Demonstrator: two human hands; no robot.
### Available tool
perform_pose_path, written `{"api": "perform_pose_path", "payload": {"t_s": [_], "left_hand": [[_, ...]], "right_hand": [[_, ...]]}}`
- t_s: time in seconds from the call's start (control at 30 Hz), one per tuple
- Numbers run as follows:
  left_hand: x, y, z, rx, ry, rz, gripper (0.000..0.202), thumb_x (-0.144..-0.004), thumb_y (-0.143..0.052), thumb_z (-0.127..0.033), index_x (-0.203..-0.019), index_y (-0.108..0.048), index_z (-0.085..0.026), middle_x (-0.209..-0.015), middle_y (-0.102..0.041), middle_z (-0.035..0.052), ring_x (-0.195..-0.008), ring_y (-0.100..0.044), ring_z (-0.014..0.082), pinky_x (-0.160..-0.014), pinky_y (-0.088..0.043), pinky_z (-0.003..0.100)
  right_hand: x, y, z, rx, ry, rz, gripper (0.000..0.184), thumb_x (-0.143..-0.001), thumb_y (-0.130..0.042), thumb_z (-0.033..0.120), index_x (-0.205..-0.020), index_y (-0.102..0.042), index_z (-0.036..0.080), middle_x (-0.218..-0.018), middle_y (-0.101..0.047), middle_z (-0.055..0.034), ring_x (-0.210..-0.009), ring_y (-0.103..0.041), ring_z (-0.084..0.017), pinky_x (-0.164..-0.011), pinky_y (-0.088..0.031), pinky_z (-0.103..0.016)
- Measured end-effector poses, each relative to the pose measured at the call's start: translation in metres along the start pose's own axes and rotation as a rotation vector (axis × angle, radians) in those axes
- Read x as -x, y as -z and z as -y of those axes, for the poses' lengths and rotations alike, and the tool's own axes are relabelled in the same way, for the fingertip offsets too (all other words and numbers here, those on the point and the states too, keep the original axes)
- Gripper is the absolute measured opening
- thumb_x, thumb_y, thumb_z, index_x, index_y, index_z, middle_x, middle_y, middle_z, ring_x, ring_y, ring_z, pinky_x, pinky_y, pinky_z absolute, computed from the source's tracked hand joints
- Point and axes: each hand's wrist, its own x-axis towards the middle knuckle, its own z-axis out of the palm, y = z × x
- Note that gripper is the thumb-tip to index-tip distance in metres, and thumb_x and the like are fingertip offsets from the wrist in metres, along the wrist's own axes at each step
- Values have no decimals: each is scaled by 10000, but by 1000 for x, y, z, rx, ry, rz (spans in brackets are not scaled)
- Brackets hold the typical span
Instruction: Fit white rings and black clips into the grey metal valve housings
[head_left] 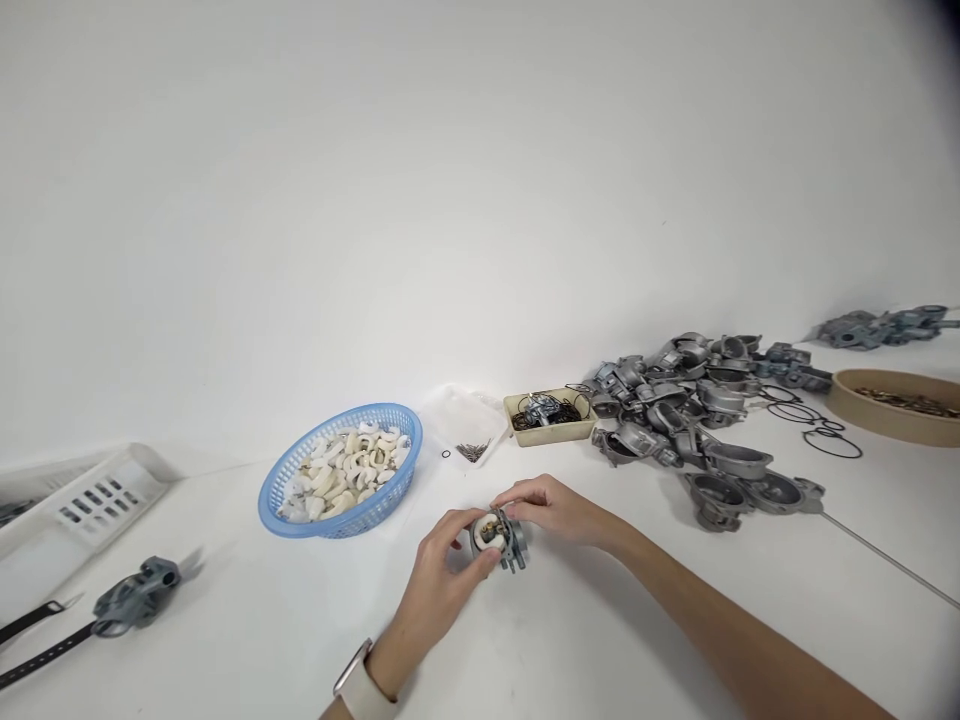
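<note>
A grey metal carburetor body (511,545) with a white curved float (489,532) and brass parts inside sits low over the white table. My left hand (450,565) grips it from the left, thumb on the near side and fingers on the far side. On its upper right edge rest the thumb and bent fingers of my right hand (547,508), pinched together. Whatever lies between those fingertips is too small to make out. Behind, a blue basket (414,470) holds many white floats (360,460). A clear bag (457,415) has small metal pins (473,452) on it.
A cream tray (555,434) contains black rings and a metal part. Grey float bowls (667,400) are heaped at the right, near loose black rings (832,443) and a tan bowl (892,425). At left are another carburetor body (135,597), black straps (46,655) and a white crate (112,510).
</note>
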Motion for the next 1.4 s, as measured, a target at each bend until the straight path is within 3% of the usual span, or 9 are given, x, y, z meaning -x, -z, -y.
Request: {"api": "perform_pose_path", "payload": {"t_s": [0.17,0.37,0.7,1.4], "left_hand": [[-1,-2,-2,-33,7,-31,333,-887,-677,-392,-1179,-660,-233,-1102,-691,73,-1000,-625,243,-804,-472,340],[1,-3,-2,-44,17,-17,335,-903,-660,-416,-1185,-652,-234,-1086,-683,74,-1000,-612,247,-819,-463,353],[3,-5,-3,-40,-28,-60,324,-909,-657,-417,-1164,-657,-218,-1087,-684,77,-967,-625,234,-823,-485,341],[1,-2,1,-37,-54,-6,351,-934,-637,-416,-1227,-642,-223,-1130,-666,90,-1019,-605,243,-818,-469,336]], "right_hand": [[2,2,0,79,-8,-37,311,-855,-615,309,-1110,-770,222,-816,-548,-1,-661,-468,-121,-625,-357,-263],[2,4,-1,9,2,51,288,-798,-610,202,-1060,-731,203,-723,-448,39,-589,-358,-90,-564,-274,-243],[1,3,-10,-98,-15,116,391,-724,-804,336,-1068,-681,197,-742,-451,55,-612,-386,-86,-569,-304,-230],[-1,-2,-15,-121,7,76,348,-718,-818,372,-977,-690,178,-675,-404,68,-600,-357,-86,-551,-290,-229]]}}
